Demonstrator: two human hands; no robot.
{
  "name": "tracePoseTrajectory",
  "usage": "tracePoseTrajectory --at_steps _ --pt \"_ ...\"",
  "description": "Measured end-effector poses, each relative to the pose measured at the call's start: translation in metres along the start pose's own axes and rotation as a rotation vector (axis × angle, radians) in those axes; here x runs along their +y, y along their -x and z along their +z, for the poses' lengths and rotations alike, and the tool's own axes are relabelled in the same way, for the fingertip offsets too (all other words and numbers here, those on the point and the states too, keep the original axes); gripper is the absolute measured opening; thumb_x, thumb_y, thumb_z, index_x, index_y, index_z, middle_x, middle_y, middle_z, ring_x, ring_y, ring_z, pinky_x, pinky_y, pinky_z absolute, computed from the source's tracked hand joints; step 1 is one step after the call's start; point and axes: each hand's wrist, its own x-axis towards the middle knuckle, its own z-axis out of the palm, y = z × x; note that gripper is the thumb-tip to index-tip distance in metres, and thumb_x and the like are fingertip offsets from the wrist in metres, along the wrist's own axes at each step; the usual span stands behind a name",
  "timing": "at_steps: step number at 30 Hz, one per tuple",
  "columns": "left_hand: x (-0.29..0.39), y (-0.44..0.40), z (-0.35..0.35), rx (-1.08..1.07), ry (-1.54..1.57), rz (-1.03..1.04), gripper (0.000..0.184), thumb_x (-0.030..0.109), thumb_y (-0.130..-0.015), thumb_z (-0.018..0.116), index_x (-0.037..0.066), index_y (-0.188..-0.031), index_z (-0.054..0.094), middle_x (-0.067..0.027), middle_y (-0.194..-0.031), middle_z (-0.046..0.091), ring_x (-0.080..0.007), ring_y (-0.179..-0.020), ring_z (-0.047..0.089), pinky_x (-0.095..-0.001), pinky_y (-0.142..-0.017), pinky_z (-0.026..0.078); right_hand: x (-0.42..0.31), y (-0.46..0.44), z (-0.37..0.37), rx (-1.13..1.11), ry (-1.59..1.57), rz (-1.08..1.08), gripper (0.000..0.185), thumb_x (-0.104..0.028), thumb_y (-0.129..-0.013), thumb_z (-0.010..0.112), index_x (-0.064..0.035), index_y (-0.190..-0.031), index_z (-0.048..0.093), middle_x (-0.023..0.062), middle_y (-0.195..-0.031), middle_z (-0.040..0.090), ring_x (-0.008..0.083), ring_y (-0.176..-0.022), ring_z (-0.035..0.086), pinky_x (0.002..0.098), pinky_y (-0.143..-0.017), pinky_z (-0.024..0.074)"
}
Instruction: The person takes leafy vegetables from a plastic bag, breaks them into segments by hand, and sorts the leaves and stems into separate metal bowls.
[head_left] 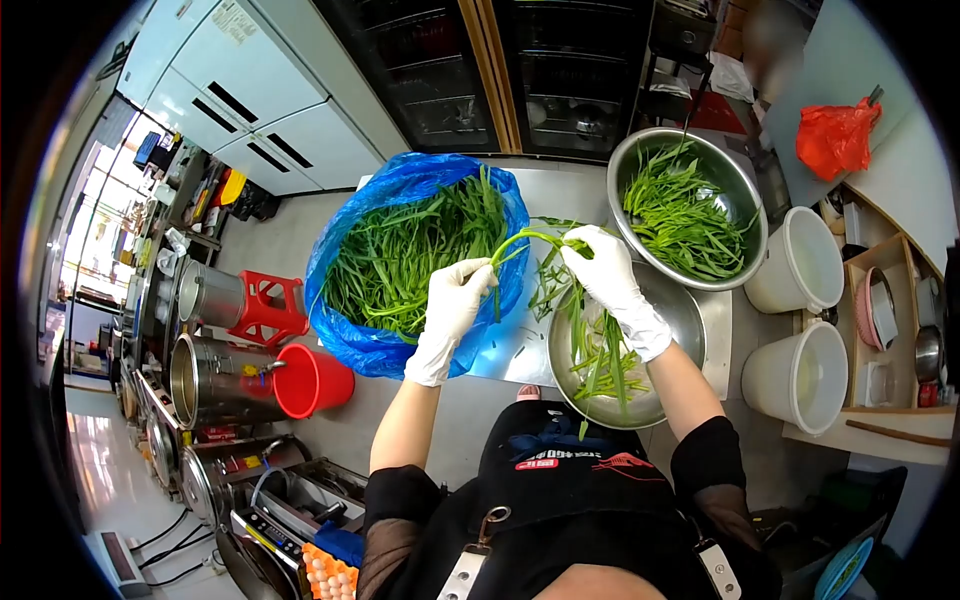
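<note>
A low, pale metal table [510,350] fills the middle of the view, standing on a grey floor [275,232]. At its left sits a blue plastic bag [340,225], its mouth wide open, heaped with long leafy greens [415,255]. To the right stand two round steel vessels: an upper bowl [738,205] with leafy pieces in it, and a lower basin [640,408] holding cut-looking stems and leaves, some hanging over the near rim. Loose sprigs [547,285] lie on the metal between bag and basin.

Above the gap, a single green stem [530,236] spans the two hands (both in white gloves). The left hand [458,300], beside the bag, pinches one end between thumb and fingers; the right hand [602,272], over the basin, has its fingertips closed on the other.

Around the table the room is crowded. Two white buckets [795,262] stand at the right, next to wooden shelving [905,350] stacked with bowls. On the left are a red stool [272,308], a red bucket [315,382] and large steel pots [225,380]. White cabinets [245,100] and dark glass doors [430,75] line the far side; what stands behind the glass is probably shelved dishes, though reflections blur it.
</note>
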Motion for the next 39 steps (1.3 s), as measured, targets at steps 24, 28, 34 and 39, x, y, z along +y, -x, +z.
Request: tracePoseTrajectory --at_steps 24,28,34,39 --pt "-0.011 0.014 0.016 -0.144 0.481 -0.142 0.024 0.016 -0.093 0.061 -0.006 -0.101 0.067 -0.0054 -0.08 0.065 -0.0089 -0.065 0.053 -0.021 -0.058 0.041 -0.034 0.02 0.043 0.107 0.383 -0.625 0.018 -0.014 -0.073 0.061 -0.0065 -0.09 0.06 0.0045 -0.087 0.055 0.0198 -0.071 0.059 0.0308 -0.057 0.0496" --pt "-0.025 0.01 0.018 -0.126 0.571 -0.139 0.027 0.017 -0.093 0.061 -0.006 -0.106 0.065 -0.0058 -0.081 0.065 -0.0093 -0.065 0.052 -0.0215 -0.06 0.042 -0.025 0.026 0.053 0.023 0.047 -0.284 0.013 -0.011 -0.077 0.064 -0.006 -0.086 0.056 0.0084 -0.086 0.058 0.0246 -0.071 0.062 0.0343 -0.06 0.0497" --pt "-0.011 0.009 -0.002 0.063 0.396 -0.102 0.029 0.018 -0.093 0.061 -0.006 -0.109 0.065 -0.0064 -0.081 0.067 -0.008 -0.063 0.053 -0.0203 -0.059 0.044 -0.063 0.039 -0.01 -0.171 -0.463 0.056 0.015 -0.006 -0.084 0.064 0.001 -0.096 0.06 0.0099 -0.082 0.066 0.0197 -0.072 0.064 0.0306 -0.065 0.0496" --pt "0.005 0.017 -0.009 0.235 0.221 0.025 0.023 0.013 -0.093 0.059 -0.003 -0.107 0.068 -0.0039 -0.079 0.067 -0.0049 -0.062 0.052 -0.0179 -0.058 0.041 -0.092 0.039 -0.079 -0.014 -0.363 0.042 0.013 -0.003 -0.086 0.062 0.0001 -0.099 0.066 0.0055 -0.086 0.066 0.0091 -0.077 0.059 0.0239 -0.07 0.0474"
